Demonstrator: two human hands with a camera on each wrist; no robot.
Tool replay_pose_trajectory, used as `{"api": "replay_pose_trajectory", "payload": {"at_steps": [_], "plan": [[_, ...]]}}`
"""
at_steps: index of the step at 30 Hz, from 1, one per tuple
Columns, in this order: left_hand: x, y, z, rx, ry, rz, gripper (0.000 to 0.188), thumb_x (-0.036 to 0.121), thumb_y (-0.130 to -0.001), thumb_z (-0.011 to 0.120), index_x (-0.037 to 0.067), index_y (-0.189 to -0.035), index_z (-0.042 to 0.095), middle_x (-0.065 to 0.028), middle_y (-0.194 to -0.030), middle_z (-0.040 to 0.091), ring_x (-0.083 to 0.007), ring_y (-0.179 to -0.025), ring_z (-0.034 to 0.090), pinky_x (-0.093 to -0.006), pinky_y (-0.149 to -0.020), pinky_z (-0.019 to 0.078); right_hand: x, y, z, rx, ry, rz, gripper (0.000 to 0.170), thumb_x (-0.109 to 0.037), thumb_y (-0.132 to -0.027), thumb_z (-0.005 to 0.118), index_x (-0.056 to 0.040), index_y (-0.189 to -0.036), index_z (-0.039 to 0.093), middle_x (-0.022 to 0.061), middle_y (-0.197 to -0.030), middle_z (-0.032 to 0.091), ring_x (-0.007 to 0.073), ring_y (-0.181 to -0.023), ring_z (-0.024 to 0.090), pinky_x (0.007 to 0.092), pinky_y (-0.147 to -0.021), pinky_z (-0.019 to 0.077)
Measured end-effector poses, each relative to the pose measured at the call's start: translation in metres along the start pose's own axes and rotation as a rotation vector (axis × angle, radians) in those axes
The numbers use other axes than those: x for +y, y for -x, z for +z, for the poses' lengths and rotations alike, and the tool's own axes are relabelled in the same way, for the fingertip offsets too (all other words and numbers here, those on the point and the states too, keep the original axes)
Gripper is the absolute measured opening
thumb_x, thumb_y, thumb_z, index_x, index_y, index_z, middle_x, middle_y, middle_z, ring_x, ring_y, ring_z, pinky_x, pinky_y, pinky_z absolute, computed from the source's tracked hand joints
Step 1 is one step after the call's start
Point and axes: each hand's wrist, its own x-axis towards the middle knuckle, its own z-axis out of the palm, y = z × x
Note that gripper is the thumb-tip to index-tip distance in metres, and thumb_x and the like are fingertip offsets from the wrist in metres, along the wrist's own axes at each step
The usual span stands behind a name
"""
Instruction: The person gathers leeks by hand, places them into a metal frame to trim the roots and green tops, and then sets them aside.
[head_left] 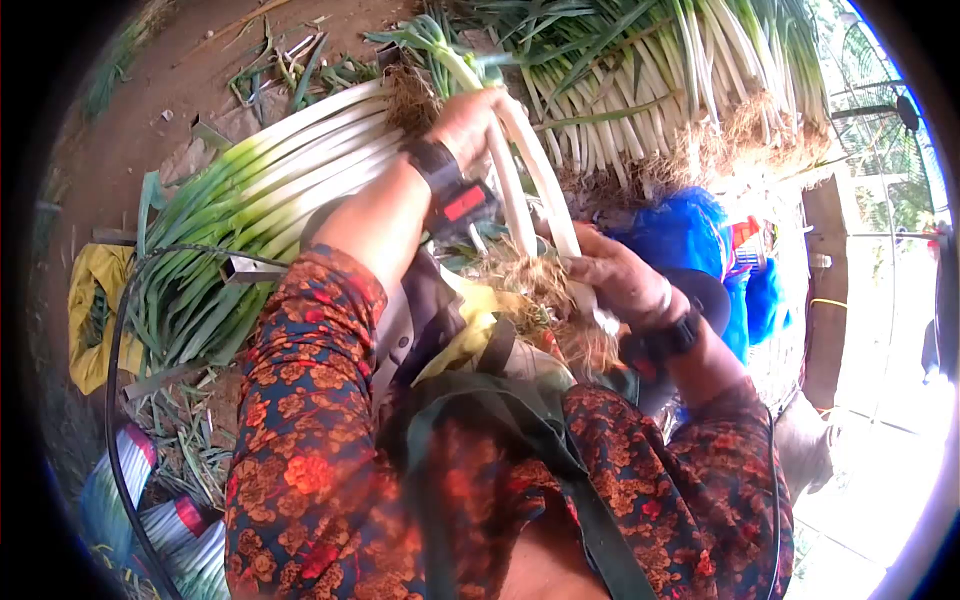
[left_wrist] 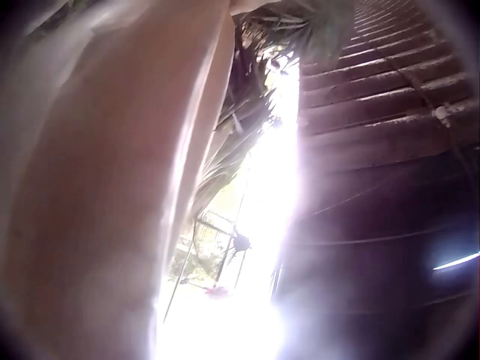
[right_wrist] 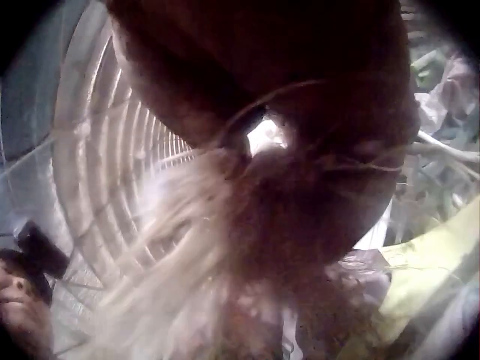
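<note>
My left hand grips two large green onions high on their white stalks, their green tops bent over above it. The stalks slant down to bushy pale roots over my lap. At the lower end my right hand pinches a stalk close to the roots, thumb and fingers curled round it. In the right wrist view the fingers are dark and close, with blurred roots streaming below them. The left wrist view shows mostly a bare forearm or hand surface, not the onions.
A thick pile of green onions lies at left, another at the back right, roots forward. Blue plastic sits beyond my right hand. A yellow bag lies far left, near a black cable and tied bundles.
</note>
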Motion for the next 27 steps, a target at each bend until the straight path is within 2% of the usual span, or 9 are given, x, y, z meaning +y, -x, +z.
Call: {"api": "replay_pose_trajectory", "payload": {"at_steps": [1, 4, 6, 10, 14, 21, 23, 25, 27], "plan": [[0.006, -0.006, -0.005, -0.011, 0.056, 0.058, 0.026, 0.02, -0.095, 0.051, -0.004, -0.105, 0.053, -0.0171, -0.095, 0.065, -0.027, -0.085, 0.066, -0.0407, -0.079, 0.0547, 0.004, 0.01, -0.005, 0.027, 0.019, 0.102, 0.029, -0.025, -0.095, 0.058, -0.0012, -0.112, 0.054, 0.0002, -0.086, 0.058, 0.0098, -0.076, 0.055, 0.0248, -0.068, 0.0447], [0.008, -0.001, -0.002, -0.029, 0.161, 0.096, 0.027, 0.018, -0.096, 0.051, -0.005, -0.109, 0.05, -0.0193, -0.098, 0.064, -0.0311, -0.089, 0.065, -0.0446, -0.084, 0.0539, 0.013, 0.015, -0.006, 0.308, 0.331, -0.165, 0.031, -0.031, -0.096, 0.057, -0.0004, -0.103, 0.059, 0.0002, -0.08, 0.058, 0.0079, -0.07, 0.054, 0.023, -0.062, 0.0444], [0.005, 0.01, 0.01, -0.055, 0.219, 0.097, 0.026, 0.018, -0.096, 0.051, -0.005, -0.109, 0.05, -0.0199, -0.099, 0.063, -0.0335, -0.092, 0.065, -0.0468, -0.087, 0.0527, 0.003, 0.003, -0.004, 0.494, 0.178, -0.105, 0.037, -0.035, -0.096, 0.056, 0.0009, -0.104, 0.061, 0.0016, -0.084, 0.061, 0.0086, -0.072, 0.055, 0.0231, -0.062, 0.0448], [-0.009, 0.026, 0.025, -0.066, 0.274, 0.097, 0.017, 0.012, -0.094, 0.053, -0.001, -0.104, 0.049, -0.0171, -0.097, 0.063, -0.0344, -0.094, 0.065, -0.0496, -0.088, 0.052, -0.01, -0.028, 0.003, 0.262, 0.102, -0.154, 0.041, -0.033, -0.094, 0.06, 0.0038, -0.11, 0.06, 0.0047, -0.092, 0.064, 0.0102, -0.076, 0.057, 0.0251, -0.066, 0.0465], [-0.007, 0.025, 0.021, -0.058, 0.253, 0.121, 0.014, 0.008, -0.091, 0.054, 0.0, -0.101, 0.049, -0.0161, -0.094, 0.062, -0.0323, -0.09, 0.065, -0.0465, -0.084, 0.0549, 0.018, -0.052, -0.005, 0.393, 0.688, -0.148, 0.044, -0.028, -0.075, 0.078, -0.0023, -0.105, 0.059, 0.0027, -0.086, 0.062, 0.0089, -0.074, 0.056, 0.0259, -0.063, 0.0471], [-0.002, 0.005, 0.011, -0.153, 0.264, 0.058, 0.019, 0.009, -0.09, 0.057, -0.004, -0.103, 0.051, -0.0214, -0.091, 0.064, -0.0339, -0.089, 0.066, -0.0466, -0.086, 0.0537, 0.011, 0.024, 0.011, 0.263, 0.472, -0.053, 0.047, -0.01, -0.077, 0.071, -0.0001, -0.119, 0.05, -0.0008, -0.083, 0.055, 0.006, -0.065, 0.05, 0.0229, -0.054, 0.0436], [0.006, 0.005, 0.013, -0.142, 0.296, 0.025, 0.023, 0.012, -0.088, 0.06, -0.004, -0.103, 0.05, -0.0207, -0.094, 0.061, -0.0357, -0.092, 0.064, -0.0496, -0.087, 0.0522, 0.002, 0.05, 0.021, 0.236, 0.604, 0.091, 0.052, -0.014, -0.074, 0.072, 0.0016, -0.117, 0.048, 0.0001, -0.089, 0.053, 0.0076, -0.077, 0.051, 0.0227, -0.067, 0.0448], [0.01, 0.007, 0.015, -0.1, 0.355, 0.043, 0.026, 0.014, -0.087, 0.062, -0.002, -0.103, 0.05, -0.0198, -0.094, 0.06, -0.0365, -0.092, 0.063, -0.0512, -0.087, 0.0515, 0.011, 0.069, 0.017, 0.185, 0.491, 0.048, 0.055, -0.014, -0.071, 0.075, 0.0009, -0.116, 0.047, -0.001, -0.081, 0.054, 0.0062, -0.064, 0.05, 0.0213, -0.054, 0.0433], [0.017, 0.002, 0.013, -0.158, 0.374, 0.084, 0.033, 0.023, -0.083, 0.068, 0.004, -0.103, 0.052, -0.0161, -0.092, 0.058, -0.0361, -0.087, 0.063, -0.0545, -0.089, 0.0498, 0.006, 0.087, 0.026, 0.215, 0.444, 0.181, 0.031, -0.003, -0.075, 0.071, -0.0032, -0.102, 0.056, -0.0009, -0.076, 0.055, 0.0063, -0.058, 0.05, 0.0213, -0.049, 0.0402]]}}
